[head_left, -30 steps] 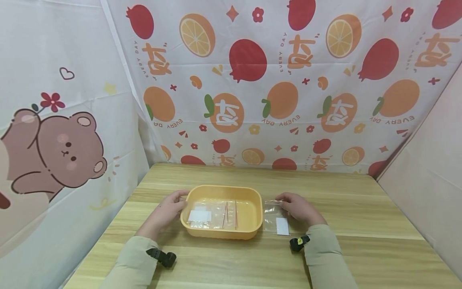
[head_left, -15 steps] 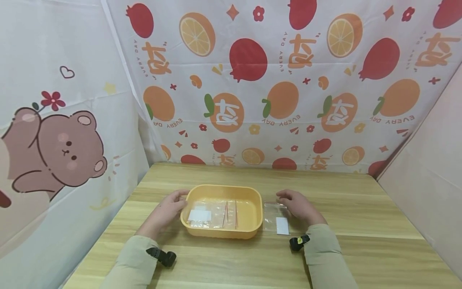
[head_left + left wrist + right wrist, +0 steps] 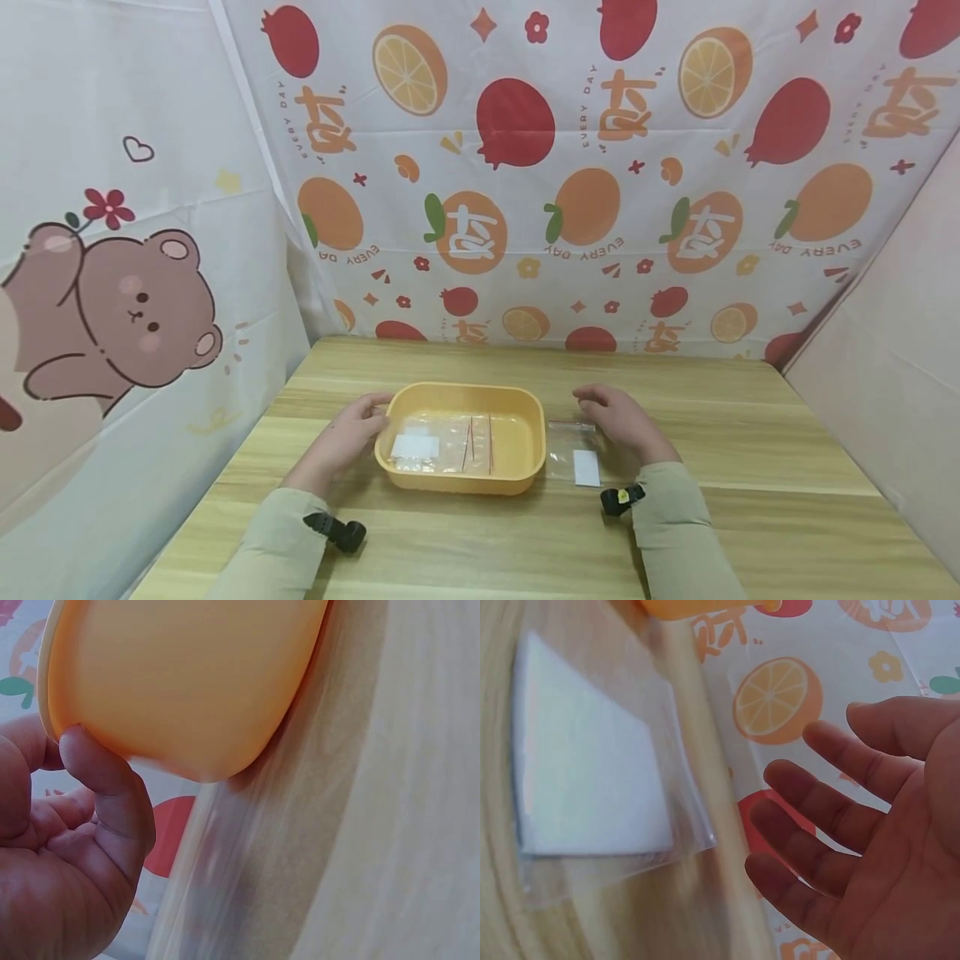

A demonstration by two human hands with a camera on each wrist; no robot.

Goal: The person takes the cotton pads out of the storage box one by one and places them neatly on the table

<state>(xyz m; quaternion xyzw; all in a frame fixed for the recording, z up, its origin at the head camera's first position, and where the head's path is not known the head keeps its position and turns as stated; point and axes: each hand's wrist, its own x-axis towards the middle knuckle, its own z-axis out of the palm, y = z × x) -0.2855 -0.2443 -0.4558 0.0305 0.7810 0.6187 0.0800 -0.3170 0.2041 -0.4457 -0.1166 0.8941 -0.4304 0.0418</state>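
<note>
A yellow rectangular tray [image 3: 465, 486] sits on the table, its left end in the grip of my left hand [image 3: 348, 435]. In the left wrist view, the thumb [image 3: 105, 776] lies against the tray's outer wall and the index finger goes behind the rim. Clear zip bags [image 3: 450, 450] with white labels and red seal lines lie overlapped inside. Just right of the tray, another clear zip bag [image 3: 564, 462] with a white label [image 3: 592, 757] lies flat. My right hand [image 3: 621, 423] hovers beside its upper right corner, holding nothing, fingers spread and slightly bent in the right wrist view.
The wooden table [image 3: 480, 550] reaches back to a fruit-print cloth [image 3: 555, 275]. A bear-print cloth [image 3: 247, 200] hangs on the left and a plain pale one [image 3: 892, 367] on the right. Black wrist cameras [image 3: 345, 537] are strapped over both sleeves.
My right hand has let go of the zip bag's top edge and lifted slightly up and away. The bag now lies flat. My left hand and the tray keep their place.
</note>
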